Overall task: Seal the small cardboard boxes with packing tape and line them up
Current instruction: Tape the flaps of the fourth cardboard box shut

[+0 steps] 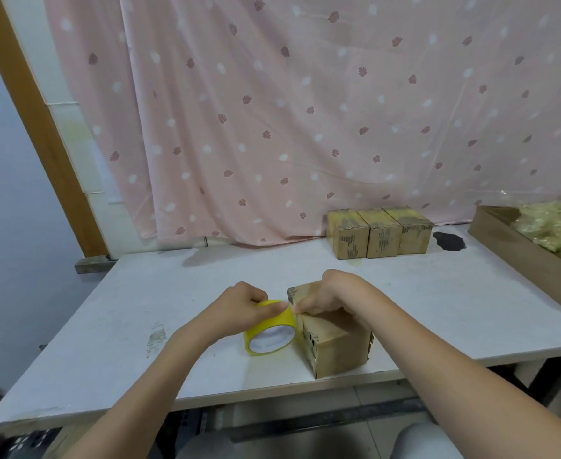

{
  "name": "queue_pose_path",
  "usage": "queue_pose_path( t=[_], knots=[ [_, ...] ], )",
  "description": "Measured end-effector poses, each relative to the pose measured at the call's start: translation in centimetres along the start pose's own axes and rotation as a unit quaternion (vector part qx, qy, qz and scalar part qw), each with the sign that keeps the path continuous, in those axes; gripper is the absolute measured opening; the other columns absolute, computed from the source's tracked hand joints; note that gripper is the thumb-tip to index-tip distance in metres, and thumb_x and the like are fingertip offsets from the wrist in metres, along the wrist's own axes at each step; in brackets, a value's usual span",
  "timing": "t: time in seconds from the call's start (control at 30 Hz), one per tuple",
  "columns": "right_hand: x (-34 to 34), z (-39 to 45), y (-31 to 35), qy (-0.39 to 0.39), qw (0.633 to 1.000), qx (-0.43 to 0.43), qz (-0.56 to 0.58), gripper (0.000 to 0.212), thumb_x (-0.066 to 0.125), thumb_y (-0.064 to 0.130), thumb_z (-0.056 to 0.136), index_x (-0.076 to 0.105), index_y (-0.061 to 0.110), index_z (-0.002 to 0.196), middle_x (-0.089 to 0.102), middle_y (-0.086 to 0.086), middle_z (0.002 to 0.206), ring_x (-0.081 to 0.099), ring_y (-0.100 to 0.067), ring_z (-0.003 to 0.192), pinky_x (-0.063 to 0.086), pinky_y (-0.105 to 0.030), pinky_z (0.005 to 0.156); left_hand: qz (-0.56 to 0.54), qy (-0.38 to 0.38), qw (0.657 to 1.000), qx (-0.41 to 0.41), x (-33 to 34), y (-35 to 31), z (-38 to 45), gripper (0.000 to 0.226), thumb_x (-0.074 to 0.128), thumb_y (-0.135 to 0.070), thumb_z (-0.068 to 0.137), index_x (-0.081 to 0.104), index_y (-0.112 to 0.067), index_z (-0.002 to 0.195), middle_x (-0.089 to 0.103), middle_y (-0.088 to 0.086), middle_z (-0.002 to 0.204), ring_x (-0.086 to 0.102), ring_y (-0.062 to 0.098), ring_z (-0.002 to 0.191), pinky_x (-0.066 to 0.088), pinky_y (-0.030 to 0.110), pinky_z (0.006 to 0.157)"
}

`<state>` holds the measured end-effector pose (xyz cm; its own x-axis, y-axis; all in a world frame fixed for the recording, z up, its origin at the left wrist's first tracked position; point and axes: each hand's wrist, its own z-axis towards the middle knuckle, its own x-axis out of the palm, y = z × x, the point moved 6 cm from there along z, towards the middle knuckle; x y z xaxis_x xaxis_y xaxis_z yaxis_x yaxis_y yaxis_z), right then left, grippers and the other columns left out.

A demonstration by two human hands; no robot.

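Brown box upright near tabletop front edge; yellow tape roll touching its left side. Three taped boxes abutting in row at back.

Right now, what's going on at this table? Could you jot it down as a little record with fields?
activity: taping a small box shut
left hand: holds the yellow tape roll beside the box
right hand: rests on top of the near box, fingers at its left edge
done boxes: row of three boxes side by side at the table's far edge
right side: cardboard tray of pale crumpled filling
backdrop: pink patterned curtain
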<state>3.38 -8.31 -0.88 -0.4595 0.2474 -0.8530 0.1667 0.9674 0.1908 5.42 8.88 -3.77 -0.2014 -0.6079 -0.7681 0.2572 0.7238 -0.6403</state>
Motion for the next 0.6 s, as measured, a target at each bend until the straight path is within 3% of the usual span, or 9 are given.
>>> queue_pose_path(
  t=[0.23, 0.33, 0.47, 0.6],
  knots=[
    [0.0, 0.5, -0.6, -0.004, 0.999, 0.017, 0.051, 0.093, 0.056, 0.066, 0.087, 0.028, 0.002, 0.149, 0.036, -0.016, 0.153, 0.044, -0.032, 0.133, 0.039, -0.036, 0.104, 0.074, -0.005, 0.996, -0.052, -0.6, 0.4, 0.5, 0.066, 0.072, -0.057, 0.081, 0.024, -0.021, 0.053, 0.022, -0.004, 0.051, 0.027, 0.014, 0.046, 0.02, 0.026, 0.046],
    [0.0, 0.4, -0.4, -0.008, 0.999, 0.019, 0.048, 0.081, 0.054, 0.061, 0.091, 0.034, 0.006, 0.146, 0.04, -0.014, 0.148, 0.045, -0.031, 0.131, 0.039, -0.034, 0.103, 0.109, -0.022, 0.99, -0.084, -0.6, 1.1, 0.0, 0.067, 0.073, -0.06, 0.077, 0.026, -0.019, 0.052, 0.027, -0.005, 0.047, 0.036, 0.013, 0.04, 0.024, 0.025, 0.045],
    [0.0, 0.6, -0.2, -0.092, 0.994, 0.026, 0.051, 0.051, 0.061, 0.051, 0.081, 0.05, 0.013, 0.113, 0.054, -0.007, 0.11, 0.054, -0.028, 0.106, 0.045, -0.029, 0.08, 0.18, -0.048, 0.979, -0.083, -0.4, 0.4, -0.3, 0.065, 0.068, -0.069, 0.076, 0.031, -0.019, 0.059, 0.036, -0.001, 0.056, 0.038, 0.018, 0.054, 0.029, 0.029, 0.054],
    [-0.2, 0.5, -1.1, -0.143, 0.974, 0.007, 0.177, 0.052, 0.063, 0.051, 0.078, 0.053, 0.01, 0.109, 0.06, -0.007, 0.111, 0.058, -0.028, 0.104, 0.048, -0.031, 0.08, 0.056, -0.035, 0.996, -0.059, -1.6, 0.5, -0.9, 0.064, 0.062, -0.062, 0.087, 0.028, -0.018, 0.054, 0.036, -0.001, 0.047, 0.034, 0.011, 0.043, 0.027, 0.028, 0.05]
  ],
)
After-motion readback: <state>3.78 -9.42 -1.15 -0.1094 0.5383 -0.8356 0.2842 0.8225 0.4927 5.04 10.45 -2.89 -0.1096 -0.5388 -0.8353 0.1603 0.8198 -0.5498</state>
